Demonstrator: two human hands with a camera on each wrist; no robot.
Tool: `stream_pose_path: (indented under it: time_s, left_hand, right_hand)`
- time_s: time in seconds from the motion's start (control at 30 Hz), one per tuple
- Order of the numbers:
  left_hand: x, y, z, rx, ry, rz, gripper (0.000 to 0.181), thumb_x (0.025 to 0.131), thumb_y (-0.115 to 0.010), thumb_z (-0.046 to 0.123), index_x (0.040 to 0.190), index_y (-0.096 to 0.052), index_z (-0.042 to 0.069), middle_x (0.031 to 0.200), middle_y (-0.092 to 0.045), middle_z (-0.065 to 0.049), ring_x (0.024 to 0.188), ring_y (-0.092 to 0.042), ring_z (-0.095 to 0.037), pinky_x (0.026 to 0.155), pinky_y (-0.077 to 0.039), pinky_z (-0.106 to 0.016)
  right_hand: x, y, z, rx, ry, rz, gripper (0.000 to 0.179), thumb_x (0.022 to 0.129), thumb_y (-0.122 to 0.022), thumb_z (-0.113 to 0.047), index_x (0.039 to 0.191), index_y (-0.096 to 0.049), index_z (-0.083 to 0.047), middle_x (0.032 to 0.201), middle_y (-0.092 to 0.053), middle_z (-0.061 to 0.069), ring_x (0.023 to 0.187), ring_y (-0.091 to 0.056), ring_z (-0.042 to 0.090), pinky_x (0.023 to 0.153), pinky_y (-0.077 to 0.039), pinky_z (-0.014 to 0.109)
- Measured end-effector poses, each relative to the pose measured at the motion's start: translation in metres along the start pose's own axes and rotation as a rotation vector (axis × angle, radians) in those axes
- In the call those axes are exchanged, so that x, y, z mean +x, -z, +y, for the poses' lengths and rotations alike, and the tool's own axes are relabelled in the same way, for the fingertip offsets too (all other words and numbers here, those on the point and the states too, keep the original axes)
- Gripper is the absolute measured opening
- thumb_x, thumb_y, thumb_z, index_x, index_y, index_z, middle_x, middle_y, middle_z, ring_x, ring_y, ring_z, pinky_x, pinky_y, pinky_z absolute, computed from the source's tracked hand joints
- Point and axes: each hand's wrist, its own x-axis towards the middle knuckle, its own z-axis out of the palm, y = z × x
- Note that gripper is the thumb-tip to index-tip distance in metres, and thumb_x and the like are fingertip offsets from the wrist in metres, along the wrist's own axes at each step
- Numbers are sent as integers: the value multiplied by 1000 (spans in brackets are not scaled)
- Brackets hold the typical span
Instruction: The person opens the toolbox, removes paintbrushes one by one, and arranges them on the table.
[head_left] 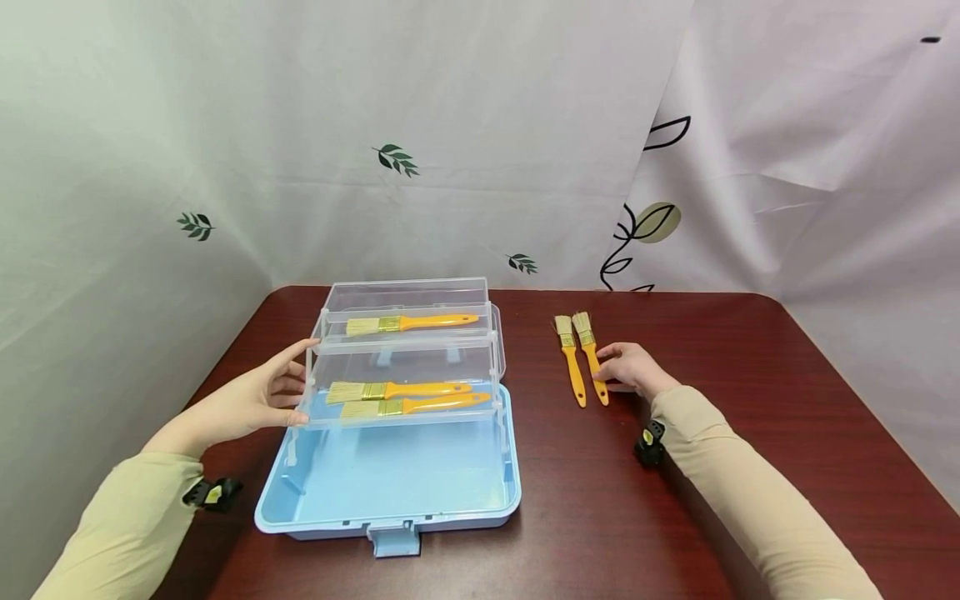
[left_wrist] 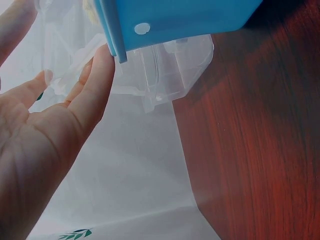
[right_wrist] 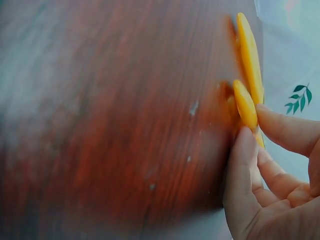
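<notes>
My left hand (head_left: 262,400) holds the left side of the lower clear tray (head_left: 405,367), thumb at its front corner and index finger higher up at the rear. Two paintbrushes with yellow handles, the front one a paintbrush (head_left: 427,403), lie in that tray. Above and behind it, the upper clear tray (head_left: 412,292) bears one paintbrush (head_left: 438,321). Both tiers stand raised over the light-blue box (head_left: 397,475). On the table to the right, my right hand (head_left: 630,367) pinches the handle of a paintbrush (right_wrist: 245,105) between thumb and fingers. Another paintbrush (head_left: 573,367) lies beside it on its left.
The dark red wooden table (head_left: 600,517) carries everything. A blue latch (head_left: 394,540) juts from the box's front edge. White cloth (head_left: 465,192) with leaf prints hangs behind and at the sides. Part of a clear lid (head_left: 500,350) shows behind the trays.
</notes>
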Motion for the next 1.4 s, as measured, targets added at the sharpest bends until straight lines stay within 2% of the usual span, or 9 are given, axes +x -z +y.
stream_pose_path:
  time_s: [0.33, 0.67, 0.93, 1.23, 1.4]
  left_hand:
    - [0, 0, 0, 9, 13, 3, 102, 76, -76, 28, 150, -5, 20, 119, -43, -20, 108, -56, -35, 88, -52, -42]
    - [0, 0, 0, 9, 11, 2, 103, 75, -76, 30, 150, -6, 21, 119, -43, -20, 108, -56, -34, 88, -53, -41]
    - [-1, 0, 1, 12, 16, 1, 102, 75, -76, 30, 149, -6, 19, 119, -43, -20, 108, -56, -34, 88, -53, -41]
    - [0, 1, 0, 2, 10, -7, 102, 75, -76, 30, 149, -6, 19, 119, -42, -20, 108, -56, -33, 88, -53, -40]
    - [-1, 0, 0, 2, 17, -4, 103, 75, -76, 30, 149, -6, 19, 119, -42, -20, 107, -56, -33, 88, -53, -40]
  right_hand:
    - [-2, -1, 0, -41, 7, 24, 47, 85, -63, -4, 127, -45, 5, 121, -50, 23, 97, -61, 23, 80, -56, 35]
    - [-4, -1, -1, -64, 20, 18, 47, 86, -62, -4, 128, -44, 6, 120, -50, 24, 101, -60, 28, 82, -56, 37]
    - [-5, 7, 1, -8, 22, -5, 48, 87, -61, -8, 129, -43, 5, 118, -54, 20, 100, -60, 23, 85, -55, 37]
    - [-10, 10, 1, 8, 63, 3, 47, 91, -56, -14, 132, -41, 4, 132, -46, 26, 116, -52, 37, 93, -50, 41]
    - [-11, 10, 3, 35, 87, -24, 46, 93, -55, -17, 132, -42, 3, 131, -47, 23, 110, -55, 31, 94, -50, 39]
